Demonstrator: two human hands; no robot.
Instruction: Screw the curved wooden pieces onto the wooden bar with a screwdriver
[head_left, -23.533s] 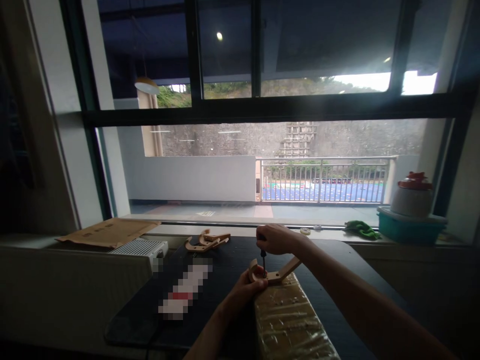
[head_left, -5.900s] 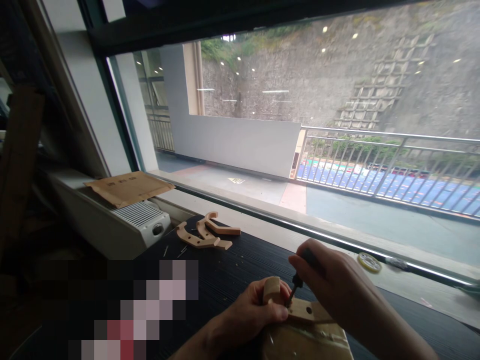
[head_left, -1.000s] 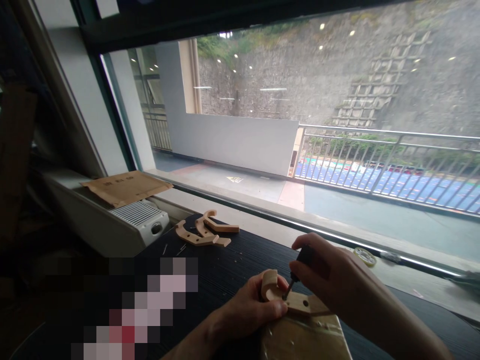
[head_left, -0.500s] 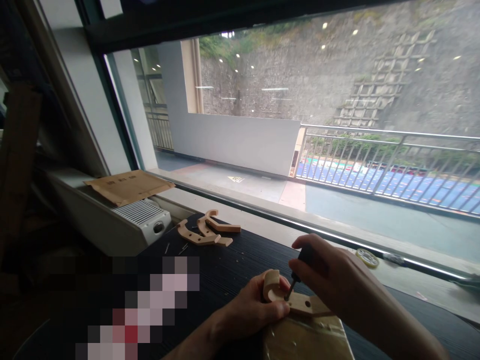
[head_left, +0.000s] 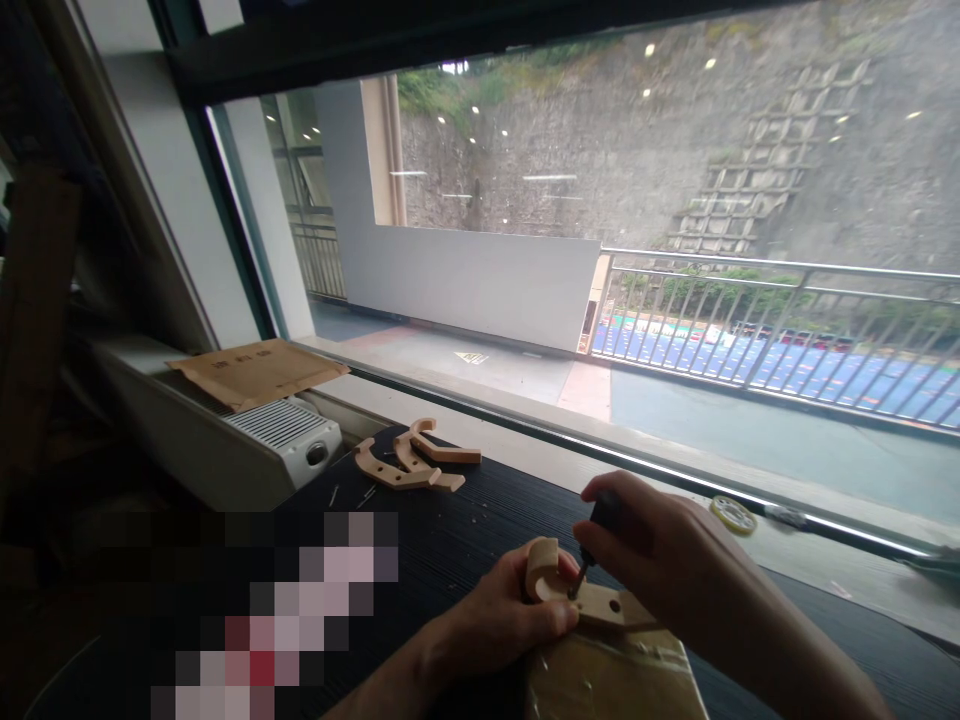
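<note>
Wooden hook (head_left: 594, 604) gripped by left hand (head_left: 517, 605), one screwdriver (head_left: 606, 512) by right hand (head_left: 646, 535) — three hooks (head_left: 397, 479) beyond

1. The left hand (head_left: 517, 608) is showing bare, its thumb (head_left: 551, 621) ending in a rounded tip.
2. The left forearm (head_left: 405, 668) is appearing uncovered at the near edge, smooth and narrowing toward its far end.
3. The right hand (head_left: 649, 525) is showing bare too, with slender fingers (head_left: 616, 484).
4. The right forearm (head_left: 772, 618) is appearing uncovered, widening toward the near right.
</note>
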